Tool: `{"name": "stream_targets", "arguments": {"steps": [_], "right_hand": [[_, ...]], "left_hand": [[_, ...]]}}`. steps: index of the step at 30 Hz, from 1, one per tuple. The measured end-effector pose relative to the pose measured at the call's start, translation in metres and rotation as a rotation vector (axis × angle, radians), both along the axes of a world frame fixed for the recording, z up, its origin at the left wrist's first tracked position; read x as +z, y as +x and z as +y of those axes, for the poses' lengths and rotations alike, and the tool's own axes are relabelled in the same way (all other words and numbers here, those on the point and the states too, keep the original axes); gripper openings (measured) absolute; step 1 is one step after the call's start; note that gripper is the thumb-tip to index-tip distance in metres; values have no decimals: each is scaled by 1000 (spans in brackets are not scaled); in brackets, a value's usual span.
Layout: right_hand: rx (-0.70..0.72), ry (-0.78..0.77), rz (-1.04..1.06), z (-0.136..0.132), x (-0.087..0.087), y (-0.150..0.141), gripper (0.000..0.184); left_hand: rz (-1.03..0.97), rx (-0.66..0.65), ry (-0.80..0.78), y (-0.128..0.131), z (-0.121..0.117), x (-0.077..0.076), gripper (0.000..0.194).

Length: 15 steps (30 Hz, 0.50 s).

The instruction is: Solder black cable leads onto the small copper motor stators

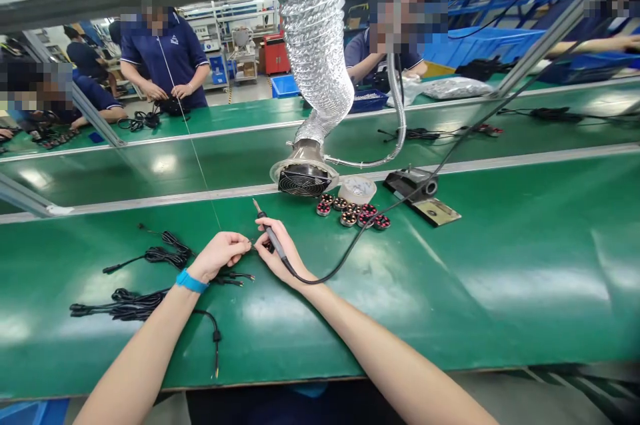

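My right hand (280, 248) is closed around a soldering iron (274, 242), its tip pointing up and away from me. A small dark part (269, 247) shows by the right thumb, too small to name. Close beside it, my left hand (225, 255), with a blue wristband (192, 281), pinches something tiny between thumb and forefinger. A thin pale strand (197, 151) comes down from overhead to the left hand. Bundled black cables (167, 255) lie left of that hand, and more (127, 305) lie under the left forearm, some with bare wire ends.
Behind my hands hangs a foil duct (315, 31) with a fan hood (305, 178). Several round coil parts (349, 217) sit by a white tape roll (357, 189). An iron stand (423, 195) is further right. Co-workers (167, 55) work across the green bench (450, 291).
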State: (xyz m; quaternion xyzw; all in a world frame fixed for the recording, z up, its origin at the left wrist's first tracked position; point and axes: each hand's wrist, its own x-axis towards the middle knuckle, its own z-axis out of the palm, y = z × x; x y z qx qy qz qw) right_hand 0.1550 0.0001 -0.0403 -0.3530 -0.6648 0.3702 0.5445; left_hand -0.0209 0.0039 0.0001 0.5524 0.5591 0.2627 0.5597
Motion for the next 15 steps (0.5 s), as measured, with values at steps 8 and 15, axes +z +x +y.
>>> {"name": "stream_targets", "arguments": {"steps": [8,15], "right_hand": [[-26,5,-22,0,0,-1,46],[-44,7,-37,-1,0,-1,44]], "left_hand": [[-1,20,5,-1,0,-3,36],[1,38,4,3,-2,1,40]]}}
